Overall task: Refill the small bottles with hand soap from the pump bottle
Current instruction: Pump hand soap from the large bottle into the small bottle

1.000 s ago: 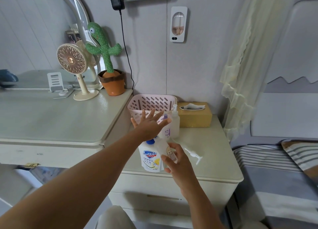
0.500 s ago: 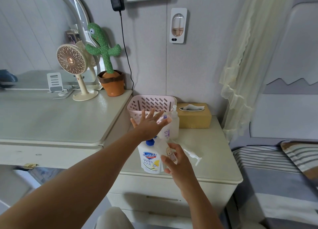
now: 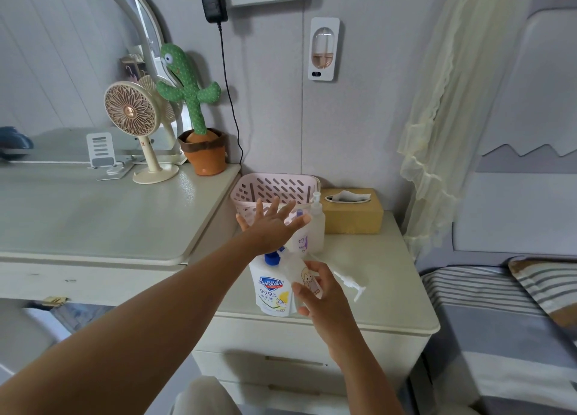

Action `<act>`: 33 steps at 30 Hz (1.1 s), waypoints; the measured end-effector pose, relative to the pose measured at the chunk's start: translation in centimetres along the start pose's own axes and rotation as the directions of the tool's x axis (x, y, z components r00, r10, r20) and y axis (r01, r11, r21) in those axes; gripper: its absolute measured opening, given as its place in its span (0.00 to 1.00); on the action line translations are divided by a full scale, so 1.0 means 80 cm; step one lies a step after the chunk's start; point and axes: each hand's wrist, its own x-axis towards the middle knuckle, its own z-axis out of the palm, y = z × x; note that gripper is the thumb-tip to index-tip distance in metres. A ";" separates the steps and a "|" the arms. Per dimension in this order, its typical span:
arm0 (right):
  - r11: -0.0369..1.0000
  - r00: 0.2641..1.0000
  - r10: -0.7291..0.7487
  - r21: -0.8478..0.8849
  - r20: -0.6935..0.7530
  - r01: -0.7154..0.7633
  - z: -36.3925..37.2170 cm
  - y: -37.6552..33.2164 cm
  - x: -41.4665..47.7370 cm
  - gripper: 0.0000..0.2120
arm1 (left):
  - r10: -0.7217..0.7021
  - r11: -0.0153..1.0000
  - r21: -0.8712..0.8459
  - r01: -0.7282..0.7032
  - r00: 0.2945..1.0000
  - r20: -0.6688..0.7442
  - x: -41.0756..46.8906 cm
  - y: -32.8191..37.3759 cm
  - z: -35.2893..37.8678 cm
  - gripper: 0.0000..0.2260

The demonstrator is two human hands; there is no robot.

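Cream nightstand [image 3: 390, 274] against a grey bedroom wall, a striped bed [image 3: 499, 289] at 3 o'clock and a taller dresser [image 3: 93, 221] at 9. On the nightstand are one pink basket [image 3: 274, 186] at 11 o'clock, one tissue box [image 3: 351, 214] at 1, one blue-capped soap pouch [image 3: 270, 293] at 8 and one loose pump head [image 3: 349, 282] near centre. There are three small bottles. The purple-labelled bottle [image 3: 301, 241] and pump-topped bottle [image 3: 317, 230] stand upright behind the pouch. The tilted sticker bottle [image 3: 304, 274] is gripped by the right hand [image 3: 324, 293] beside the pouch. The left hand [image 3: 271, 230] is spread wide above the cap, holding nothing.
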 end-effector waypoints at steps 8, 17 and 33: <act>1.000 1.000 0.023 -0.014 -0.013 -0.023 0.004 0.002 0.004 0.16 | -0.007 1.000 -0.011 0.007 1.000 -0.002 0.003 -0.002 0.008 0.31; 1.000 1.000 0.004 -0.013 -0.001 -0.004 -0.001 0.000 0.000 0.16 | -0.021 1.000 -0.014 0.021 1.000 0.021 0.008 -0.005 0.009 0.33; 1.000 1.000 -0.007 -0.028 0.005 0.007 0.002 0.003 0.006 0.16 | -0.027 0.999 -0.044 0.029 0.999 0.026 0.010 -0.008 0.006 0.31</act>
